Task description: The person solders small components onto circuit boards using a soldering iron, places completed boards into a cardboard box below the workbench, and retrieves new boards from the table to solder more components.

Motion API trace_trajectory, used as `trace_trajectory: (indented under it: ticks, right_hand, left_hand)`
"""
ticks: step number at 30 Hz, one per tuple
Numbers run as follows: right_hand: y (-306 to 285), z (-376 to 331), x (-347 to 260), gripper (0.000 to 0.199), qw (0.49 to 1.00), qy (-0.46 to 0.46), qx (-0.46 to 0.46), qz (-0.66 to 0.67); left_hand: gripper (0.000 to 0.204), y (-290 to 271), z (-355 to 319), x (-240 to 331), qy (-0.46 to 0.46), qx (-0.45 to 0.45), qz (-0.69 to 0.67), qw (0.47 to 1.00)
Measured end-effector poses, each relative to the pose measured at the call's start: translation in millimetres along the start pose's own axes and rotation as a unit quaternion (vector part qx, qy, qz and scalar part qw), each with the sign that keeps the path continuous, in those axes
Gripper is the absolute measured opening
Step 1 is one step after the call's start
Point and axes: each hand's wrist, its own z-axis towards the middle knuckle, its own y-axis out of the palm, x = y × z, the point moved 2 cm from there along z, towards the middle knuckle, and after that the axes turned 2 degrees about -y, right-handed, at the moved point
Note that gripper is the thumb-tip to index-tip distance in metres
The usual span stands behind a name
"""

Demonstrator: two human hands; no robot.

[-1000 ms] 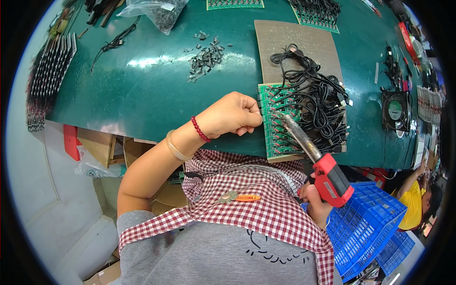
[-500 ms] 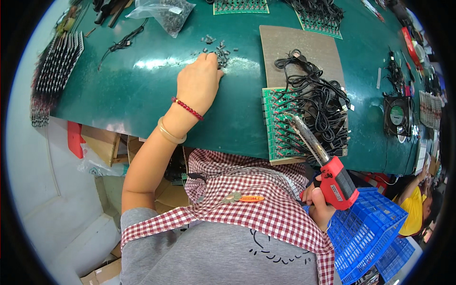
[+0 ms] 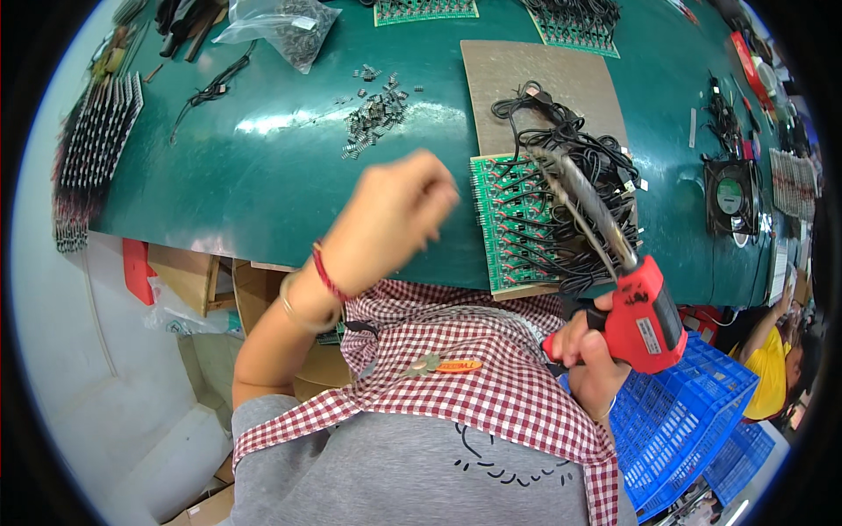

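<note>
My left hand (image 3: 395, 219) hovers above the green table, blurred, between a pile of small dark components (image 3: 373, 114) and a green circuit board (image 3: 504, 228). Its fingers are curled together; whether they pinch a part is hidden by the blur. My right hand (image 3: 592, 355) grips a red soldering gun (image 3: 649, 311) near my chest. The gun's long metal barrel (image 3: 583, 197) reaches up over the board. A tangle of black wires (image 3: 579, 145) lies across the board's far half.
A brown mat (image 3: 526, 70) lies under the board. A clear plastic bag (image 3: 281, 26), more boards at the far edge, a small black fan (image 3: 730, 195), stacked strips (image 3: 96, 140) at left. Blue crates (image 3: 693, 421) and another person in yellow (image 3: 767, 368) at right.
My left hand went from the board to the pile of small components and has now come back toward the board, raised off the table. The soldering gun has barely moved.
</note>
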Motion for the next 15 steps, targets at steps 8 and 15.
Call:
trace_trajectory:
  ticks: [8, 15]
  right_hand:
    - [37.4, 25.1, 6.4, 0.037, 0.974, 0.101, -0.068, -0.193]
    - [39.5, 27.7, 9.6, 0.037, 0.978, 0.052, -0.095, -0.180]
  left_hand:
    - [0.003, 47.3, -44.4, 15.9, 0.059, -0.060, -0.160, 0.984]
    - [0.008, 58.3, -55.7, 14.1, 0.015, -0.104, -0.262, 0.959]
